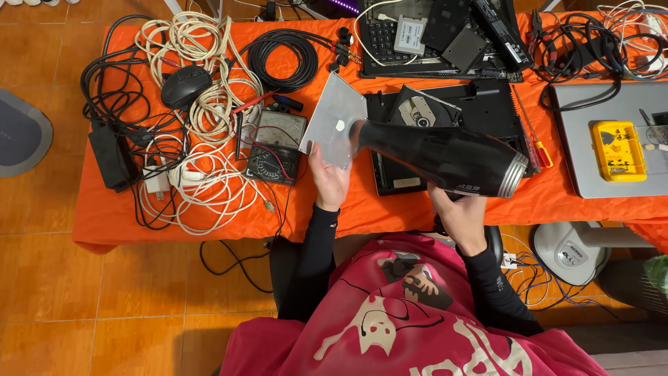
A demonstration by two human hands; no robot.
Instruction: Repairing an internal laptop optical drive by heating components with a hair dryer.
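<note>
Hot-air step: dryer [445,157] aimed at plate [335,120], frame centre, above orange worktop [390,209].
Left hand [328,179] fingers pinch the plate's lower edge; right hand [459,217] fingers wrap the dryer grip. Next move likely calls for a steady nozzle at the plate's white round sticker. Yellow box [618,150] lies at right; white rectangular label at upper centre.

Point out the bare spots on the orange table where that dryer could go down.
Bare orange cloth runs along the near edge, between the multimeter and the grey laptop, under the hair dryer. The left is crowded with white cables; the back holds a dismantled laptop.
</note>
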